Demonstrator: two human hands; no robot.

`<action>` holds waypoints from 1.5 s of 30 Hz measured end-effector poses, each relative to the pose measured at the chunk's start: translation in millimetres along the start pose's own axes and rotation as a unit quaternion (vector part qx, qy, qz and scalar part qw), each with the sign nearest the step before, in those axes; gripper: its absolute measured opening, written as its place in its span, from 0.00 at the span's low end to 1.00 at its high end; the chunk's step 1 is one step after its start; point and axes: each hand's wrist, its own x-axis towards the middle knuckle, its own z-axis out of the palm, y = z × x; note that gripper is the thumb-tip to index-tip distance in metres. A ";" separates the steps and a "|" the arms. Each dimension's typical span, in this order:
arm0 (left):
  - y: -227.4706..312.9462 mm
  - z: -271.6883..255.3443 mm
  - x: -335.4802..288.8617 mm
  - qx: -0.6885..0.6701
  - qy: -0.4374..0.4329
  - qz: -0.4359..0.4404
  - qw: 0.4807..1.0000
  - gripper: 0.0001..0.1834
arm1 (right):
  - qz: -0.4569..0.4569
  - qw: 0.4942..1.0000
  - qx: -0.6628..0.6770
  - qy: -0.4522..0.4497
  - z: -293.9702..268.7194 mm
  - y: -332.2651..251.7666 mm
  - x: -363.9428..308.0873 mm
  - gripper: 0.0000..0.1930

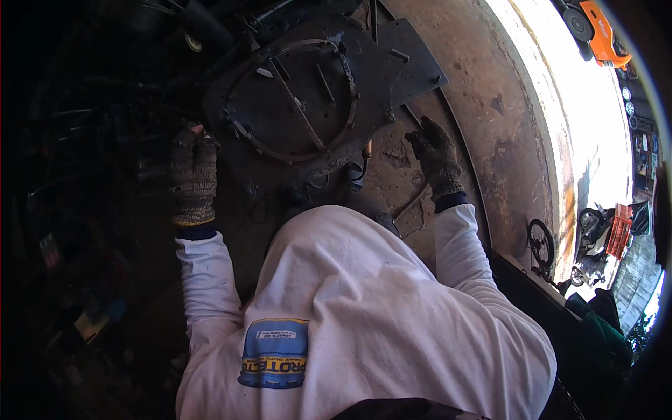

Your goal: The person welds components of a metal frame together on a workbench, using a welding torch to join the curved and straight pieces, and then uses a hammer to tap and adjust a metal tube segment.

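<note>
Both my hands wear dark, worn knit gloves. My left hand [194,175] is to the left of a dark steel table, fingers stretched forward near its edge, with a bare fingertip showing through the glove. Nothing shows in it. My right hand [437,157] hangs to the right of the table, fingers apart and holding nothing visible. On the steel tabletop [413,66] lies a rounded frame of bent metal strip [282,158] with a straight bar [302,115] across it. A tool with a copper-coloured handle [367,149] hangs at the near edge.
The concrete floor [504,147] is stained, and a dark cable or bar runs along it right of the table. Dim clutter fills the left side. Bright light falls at right, where an orange machine [603,35], a red crate [619,231] and a wheel [540,243] stand.
</note>
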 end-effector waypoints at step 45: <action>87.2 -74.5 -139.0 -0.316 -0.195 -0.431 0.823 0.19 | -0.057 0.977 0.198 0.057 -31.1 47.7 76.7 0.29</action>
